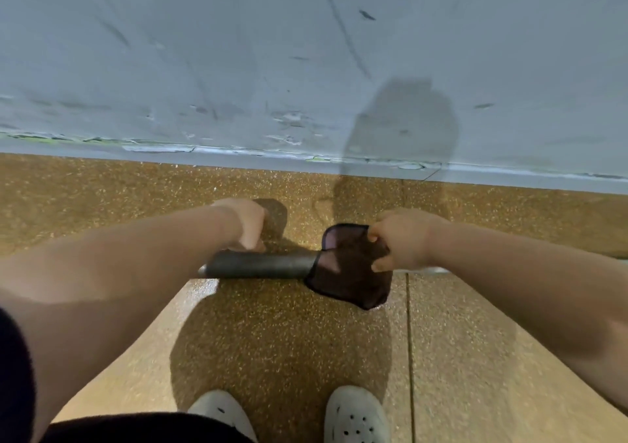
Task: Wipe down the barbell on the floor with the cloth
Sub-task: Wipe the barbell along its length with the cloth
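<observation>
At mid-frame the barbell point(261, 265) lies across the speckled floor point(289, 340), the right hand point(404, 238) pinching the dark cloth point(350, 279) draped over it, the left hand point(248, 225) curled at its top edge, whether gripping I cannot tell.

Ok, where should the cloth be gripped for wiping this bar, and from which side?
Grip the cloth at its middle, where it drapes over the bar, coming from above with the fingers curling round the bar. The bar lies flat on the floor, running left to right, so its top is the open side. The right hand holds the cloth at its right edge.
</observation>
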